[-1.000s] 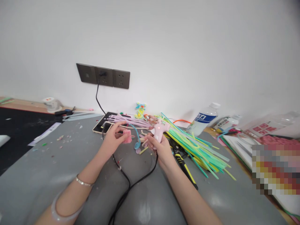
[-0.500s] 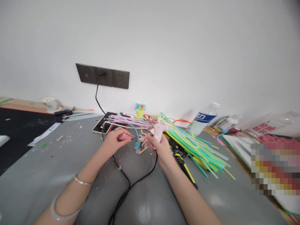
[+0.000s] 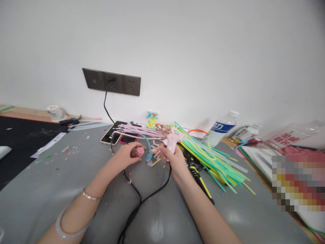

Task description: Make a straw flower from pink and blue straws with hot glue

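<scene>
My right hand (image 3: 175,159) is wrapped round the handle of a pale pink glue gun (image 3: 174,139), whose nozzle points left. A black cord (image 3: 158,189) runs down from its grip. Between the curled fingers of my left hand (image 3: 126,154) is a small pink flower-like piece (image 3: 139,152), its petals partly covered by the fingers. A blue curled stem (image 3: 149,157) lies between the two hands, beside short pale pieces. Lilac stems (image 3: 137,129) lie in a bundle just behind the hands.
Green and yellow stems (image 3: 218,159) spread right of the glue gun, with black-and-yellow pliers (image 3: 201,184) in front. Two phones (image 3: 110,134) lie behind my left hand. A bottle (image 3: 220,127) stands near the wall, below and right of the sockets (image 3: 111,82). Scraps (image 3: 66,149) litter the left side.
The pink piece has turned in my left fingers, so more of its rounded petals show. My right hand and the glue gun have stayed almost still.
</scene>
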{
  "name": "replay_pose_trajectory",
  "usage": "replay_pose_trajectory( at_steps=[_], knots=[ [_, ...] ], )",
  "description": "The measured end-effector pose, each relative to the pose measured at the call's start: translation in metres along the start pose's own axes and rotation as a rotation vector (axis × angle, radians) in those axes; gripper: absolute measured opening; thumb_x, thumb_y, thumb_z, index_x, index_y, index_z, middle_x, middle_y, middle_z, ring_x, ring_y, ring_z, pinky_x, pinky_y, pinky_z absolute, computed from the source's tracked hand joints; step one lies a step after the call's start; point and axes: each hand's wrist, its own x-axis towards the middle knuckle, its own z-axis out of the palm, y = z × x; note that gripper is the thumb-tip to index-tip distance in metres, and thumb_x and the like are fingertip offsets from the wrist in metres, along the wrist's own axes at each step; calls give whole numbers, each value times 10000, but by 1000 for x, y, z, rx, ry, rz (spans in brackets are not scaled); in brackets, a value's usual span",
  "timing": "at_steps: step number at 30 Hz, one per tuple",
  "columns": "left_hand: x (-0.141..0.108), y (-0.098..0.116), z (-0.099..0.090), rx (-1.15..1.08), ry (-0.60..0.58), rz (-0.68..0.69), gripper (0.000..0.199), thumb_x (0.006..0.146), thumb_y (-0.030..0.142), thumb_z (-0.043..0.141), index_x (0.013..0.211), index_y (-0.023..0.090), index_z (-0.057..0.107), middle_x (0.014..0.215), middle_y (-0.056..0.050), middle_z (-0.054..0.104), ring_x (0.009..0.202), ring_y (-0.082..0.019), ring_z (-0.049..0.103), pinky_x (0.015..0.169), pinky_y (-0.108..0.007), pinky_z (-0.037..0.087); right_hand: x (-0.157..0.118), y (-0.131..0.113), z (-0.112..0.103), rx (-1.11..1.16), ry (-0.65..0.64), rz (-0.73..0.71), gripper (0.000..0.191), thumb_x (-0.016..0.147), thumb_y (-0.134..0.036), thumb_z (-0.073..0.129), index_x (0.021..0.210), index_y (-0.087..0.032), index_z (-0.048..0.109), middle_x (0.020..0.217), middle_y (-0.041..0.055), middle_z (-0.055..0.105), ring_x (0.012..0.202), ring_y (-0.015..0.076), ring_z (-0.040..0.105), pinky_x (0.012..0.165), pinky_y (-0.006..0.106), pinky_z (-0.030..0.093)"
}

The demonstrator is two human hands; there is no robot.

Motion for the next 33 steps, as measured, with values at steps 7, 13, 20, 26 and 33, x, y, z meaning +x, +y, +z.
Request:
replay_pose_trajectory(
  at_steps=[7, 13, 20, 26, 33],
  knots=[
    [0, -1, -1, 67, 50, 18, 322, 710, 278, 719, 1015, 179, 691, 853, -31, 717, 732, -206, 638, 682, -293, 465, -2, 0, -1, -65, 12, 39, 415, 705, -430, 759, 969, -176, 562, 504, -82, 468, 429, 77, 345, 436, 230, 274],
    [0, -5, -5, 13, 64, 28, 439, 682, 298, 752, 1100, 197, 665, 1076, -62, 738, 926, -241, 672, 811, -327, 495, 0, -2, 0, -8, 4, 51, 438, 659, -459, 781, 917, -188, 554, 535, -67, 506, 419, 71, 350, 436, 234, 266],
    [1, -6, -6, -40, 55, 34, 417, 661, 249, 736, 1066, 179, 664, 1018, -70, 741, 848, -224, 682, 751, -317, 522, 0, -2, -1, 2, 12, 58, 450, 649, -451, 788, 922, -189, 545, 532, -69, 507, 420, 73, 350, 443, 236, 267],
    [0, -8, -8, -35, 59, 34, 438, 656, 259, 739, 1080, 181, 662, 989, -62, 726, 802, -215, 658, 736, -323, 515, -1, -2, -1, -7, 13, 60, 425, 662, -452, 773, 900, -189, 538, 526, -72, 500, 413, 68, 343, 435, 232, 261],
    [1, -8, -10, 10, 62, 12, 501, 651, 261, 736, 1135, 183, 637, 1091, -67, 699, 690, -170, 592, 689, -305, 489, -1, -2, -1, -11, 15, 63, 405, 668, -450, 769, 876, -189, 540, 520, -76, 490, 410, 65, 343, 427, 228, 261]
  ],
)
